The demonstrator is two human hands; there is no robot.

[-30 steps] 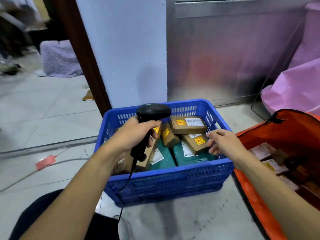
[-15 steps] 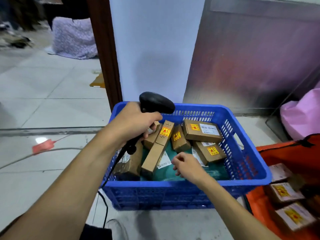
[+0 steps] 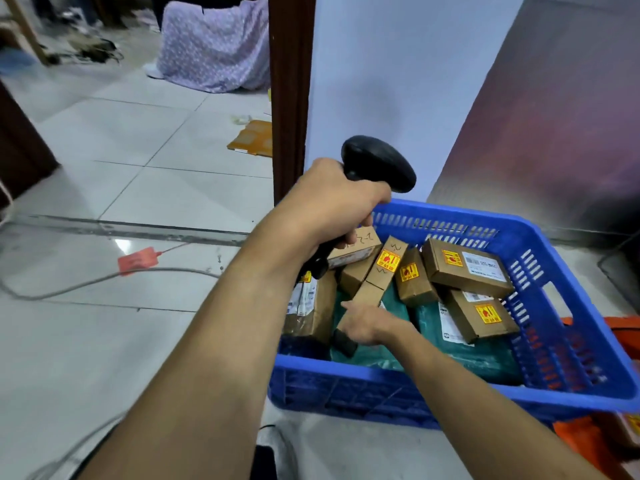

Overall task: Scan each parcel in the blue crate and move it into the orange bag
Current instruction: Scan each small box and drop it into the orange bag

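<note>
The scanner [image 3: 378, 163] is gripped by curled left hand [image 3: 331, 206] fingers. The long parcel [image 3: 380, 276] in the blue crate [image 3: 450, 217] is touched at its low end by right hand [image 3: 372, 328] fingertips. Whether it is gripped cannot be told.

place: parcel sorting room | cues: labelled parcels [image 3: 465, 268], blue crate [image 3: 450, 221], barcode scanner [image 3: 379, 162]

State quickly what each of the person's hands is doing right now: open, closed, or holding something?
Left hand: closed round the black scanner.
Right hand: at the long brown parcel in the blue crate; its grip cannot be told.
</note>
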